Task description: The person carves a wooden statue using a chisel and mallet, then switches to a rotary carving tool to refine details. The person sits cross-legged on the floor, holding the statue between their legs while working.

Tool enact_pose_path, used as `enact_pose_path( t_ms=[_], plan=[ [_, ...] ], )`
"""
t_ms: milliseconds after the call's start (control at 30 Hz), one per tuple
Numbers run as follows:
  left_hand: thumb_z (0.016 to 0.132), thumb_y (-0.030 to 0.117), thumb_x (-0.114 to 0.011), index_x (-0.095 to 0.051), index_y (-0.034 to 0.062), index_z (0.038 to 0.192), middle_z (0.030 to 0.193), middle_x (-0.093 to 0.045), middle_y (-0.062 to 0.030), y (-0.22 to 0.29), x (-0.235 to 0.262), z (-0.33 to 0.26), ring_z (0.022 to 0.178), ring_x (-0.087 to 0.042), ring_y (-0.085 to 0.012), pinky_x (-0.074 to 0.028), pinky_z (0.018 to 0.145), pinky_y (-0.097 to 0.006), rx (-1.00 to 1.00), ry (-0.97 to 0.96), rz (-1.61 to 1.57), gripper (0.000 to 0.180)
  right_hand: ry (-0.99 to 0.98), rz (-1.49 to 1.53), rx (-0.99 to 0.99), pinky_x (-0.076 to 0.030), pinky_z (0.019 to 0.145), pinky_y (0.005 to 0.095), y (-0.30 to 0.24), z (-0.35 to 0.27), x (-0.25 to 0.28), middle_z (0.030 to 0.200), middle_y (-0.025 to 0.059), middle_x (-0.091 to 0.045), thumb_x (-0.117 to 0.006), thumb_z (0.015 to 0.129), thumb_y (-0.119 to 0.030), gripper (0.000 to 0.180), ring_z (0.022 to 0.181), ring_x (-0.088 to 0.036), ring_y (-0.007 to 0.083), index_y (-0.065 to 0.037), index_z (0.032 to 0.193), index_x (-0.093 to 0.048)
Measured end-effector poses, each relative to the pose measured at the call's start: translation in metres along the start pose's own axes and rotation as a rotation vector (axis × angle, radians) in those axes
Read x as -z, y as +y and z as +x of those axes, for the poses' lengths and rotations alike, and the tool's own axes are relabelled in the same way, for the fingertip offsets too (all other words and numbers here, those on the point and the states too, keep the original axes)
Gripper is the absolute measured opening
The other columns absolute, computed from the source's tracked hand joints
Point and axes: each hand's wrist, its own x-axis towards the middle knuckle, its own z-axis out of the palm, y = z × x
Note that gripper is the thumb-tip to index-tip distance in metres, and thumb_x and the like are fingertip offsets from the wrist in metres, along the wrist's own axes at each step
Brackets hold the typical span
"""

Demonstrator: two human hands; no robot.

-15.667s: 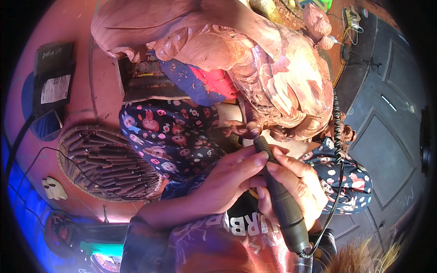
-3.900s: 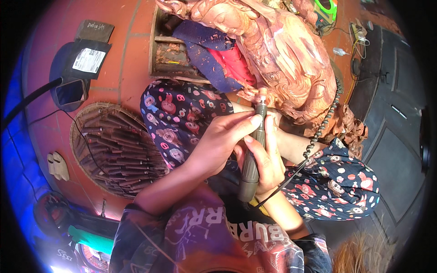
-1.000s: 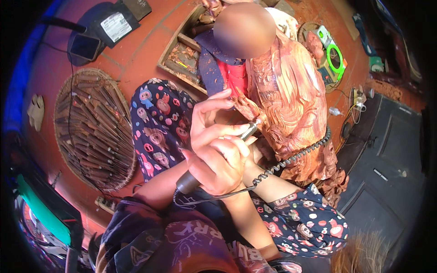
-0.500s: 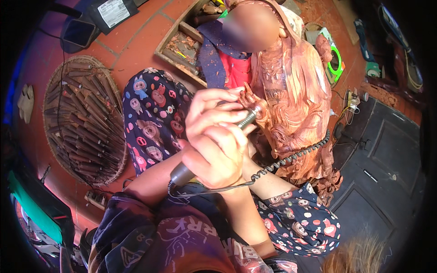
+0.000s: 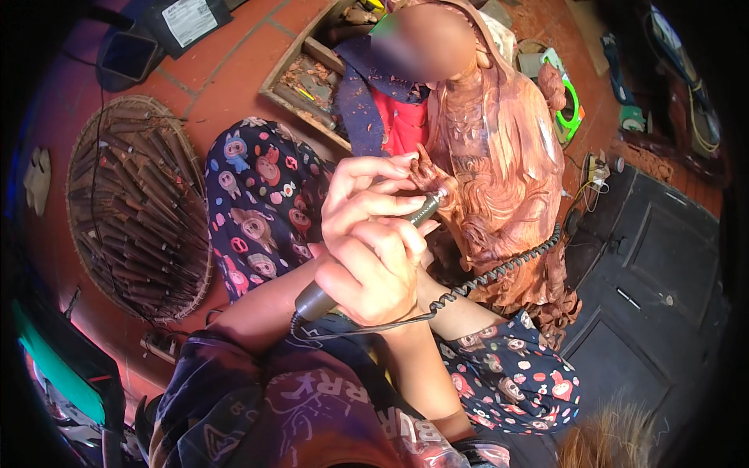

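A: In the head view, what's the person holding?
B: A black rotary carving tool (image 5: 316, 303), just left of the wooden statue (image 5: 507, 179). The right hand (image 5: 374, 273) has its fingers wrapped around it.
A: And the left hand (image 5: 363, 191)?
B: Its fingers hold the tool's front end, close to the statue's little carved hand (image 5: 427, 173).
A: Does the tip touch the statue?
B: I can't tell.
A: What's far left of the statue?
B: A round basket (image 5: 204, 281) full of chisels (image 5: 144, 222).

Basket (image 5: 133, 101) of tools (image 5: 140, 214) lies left of statue (image 5: 503, 148)
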Motion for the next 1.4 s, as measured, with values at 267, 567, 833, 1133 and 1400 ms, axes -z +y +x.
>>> enact_pose_path(
  t_ms=[267,567,833,1133,1400],
  plan=[
    [0.063,0.005,-0.081,-0.058,0.0042,0.098,0.106,-0.051,-0.0161,-0.018,0.008,-0.002,0.096,-0.060,-0.0334,-0.053,0.083,-0.044,-0.110,-0.048,-0.008,0.042,-0.032,0.060,0.034,-0.037,0.075,0.0317,0.003,0.012,-0.002,0.076,-0.0023,-0.056,-0.066,0.056,-0.014,0.012,0.080,-0.052,0.0161,-0.015,0.064,-0.058],
    [0.064,0.000,-0.080,-0.057,0.0022,0.098,0.108,-0.048,-0.0168,-0.021,0.006,-0.007,0.097,-0.059,-0.0307,-0.054,0.086,-0.045,-0.102,-0.049,0.048,0.041,-0.040,0.058,0.029,-0.039,0.075,0.0312,0.002,0.015,0.001,0.076,-0.0020,-0.056,-0.070,0.057,-0.013,0.014,0.080,-0.052,0.0153,-0.014,0.062,-0.057],
    [0.063,0.002,-0.081,-0.055,0.0044,0.099,0.110,-0.047,-0.0152,-0.019,-0.001,-0.008,0.101,-0.055,-0.0327,-0.056,0.082,-0.041,-0.080,-0.012,-0.038,0.044,0.001,0.078,0.050,-0.039,0.070,0.0312,0.006,0.010,-0.003,0.074,-0.0017,-0.055,-0.070,0.057,-0.011,0.014,0.079,-0.052,0.0158,-0.014,0.062,-0.057],
    [0.066,0.003,-0.075,-0.063,0.0075,0.077,0.089,-0.053,-0.0064,0.002,0.025,-0.003,0.073,-0.050,-0.0149,-0.041,0.064,-0.026,-0.024,0.030,0.187,0.017,0.063,-0.053,0.053,-0.039,0.083,0.0308,-0.018,-0.009,0.024,0.075,-0.0096,-0.053,-0.079,0.055,-0.015,0.025,0.079,-0.050,0.0116,-0.025,0.063,-0.058],
    [0.091,0.020,-0.057,-0.064,-0.0008,0.083,0.073,-0.057,0.0044,0.041,0.063,0.043,0.068,-0.047,-0.0005,-0.038,0.058,-0.018,1.091,-0.774,-0.553,0.023,0.026,-0.090,0.139,-0.041,0.092,0.0333,-0.021,-0.015,0.028,0.075,-0.0081,-0.054,-0.074,0.059,-0.012,0.021,0.082,-0.051,0.0118,-0.022,0.063,-0.057]
  ],
)
